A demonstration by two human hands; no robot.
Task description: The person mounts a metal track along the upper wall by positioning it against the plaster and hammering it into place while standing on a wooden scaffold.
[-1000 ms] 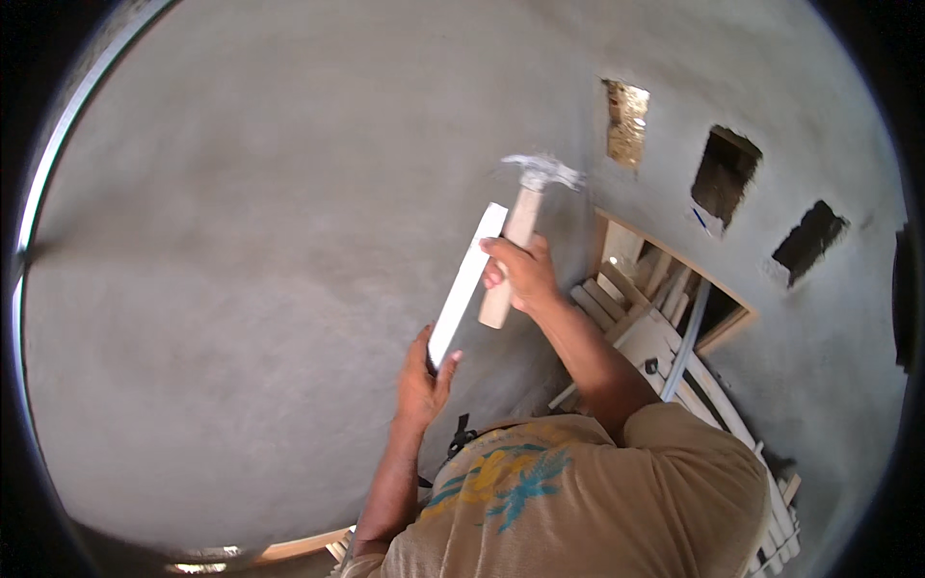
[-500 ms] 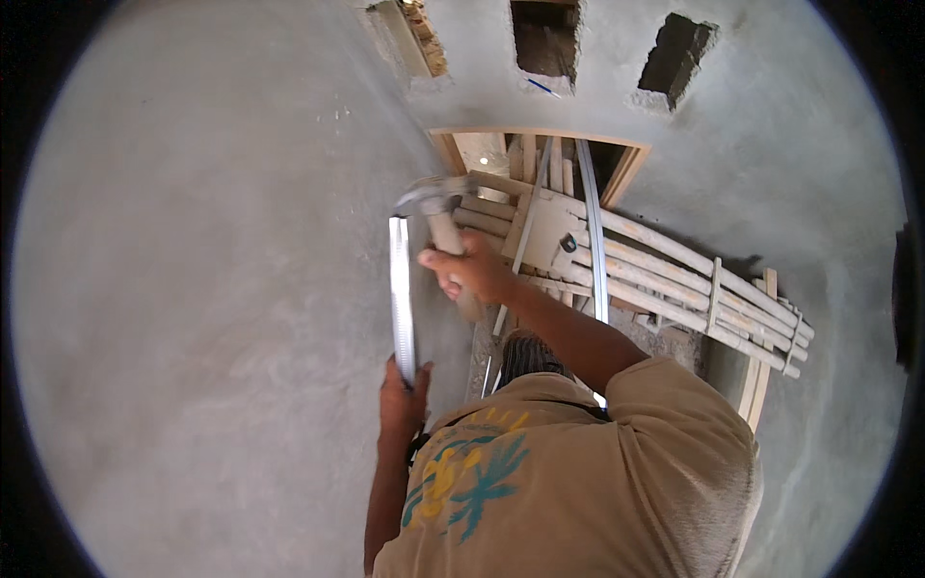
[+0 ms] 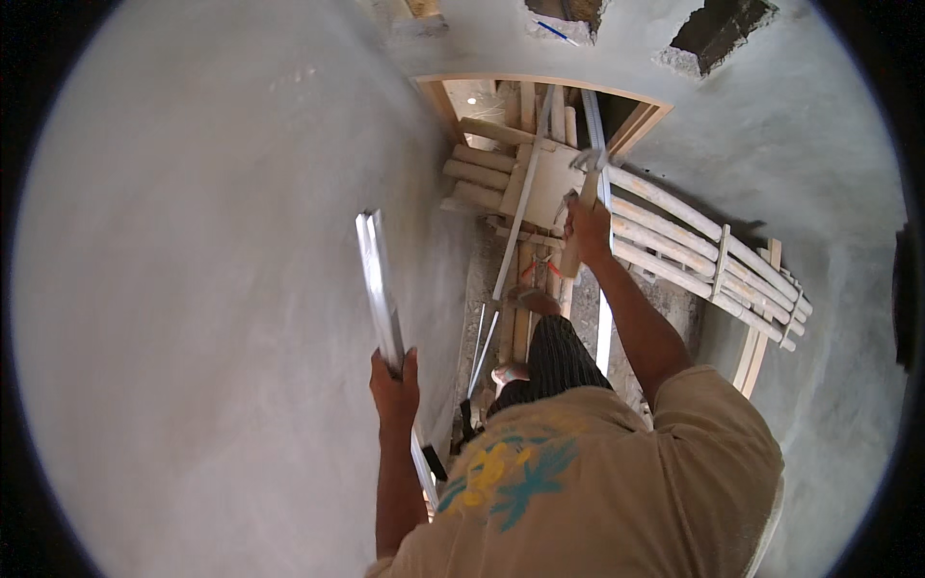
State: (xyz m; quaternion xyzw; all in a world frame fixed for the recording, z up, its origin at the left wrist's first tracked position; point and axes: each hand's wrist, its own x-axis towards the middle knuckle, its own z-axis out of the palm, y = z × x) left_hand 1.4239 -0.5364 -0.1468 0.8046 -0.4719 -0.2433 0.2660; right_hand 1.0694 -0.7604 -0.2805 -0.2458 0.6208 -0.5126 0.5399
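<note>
My left hand (image 3: 394,390) is closed around a long, shiny metal channel (image 3: 377,275). The channel runs up beside the plastered wall, its upper end tilted slightly left, and its lower length passes down behind my forearm. In my right hand (image 3: 590,231) is a claw hammer (image 3: 592,183), gripped by its wooden handle with the head upward. The hammer is well to the right of the channel, over the plank platform, and touches neither channel nor wall.
Behind the hammer lies a platform of boards and pale poles (image 3: 665,226). A wooden door frame (image 3: 540,77) stands beyond it. Long metal strips (image 3: 525,217) lean across the platform. A blue pencil-like stick (image 3: 557,33) rests at a rough wall opening. The grey wall (image 3: 193,289) fills the left.
The hammer has moved right and away from the channel's upper end. That end now tilts left, and my left hand still holds it. The view has shifted, showing legs and feet below.
</note>
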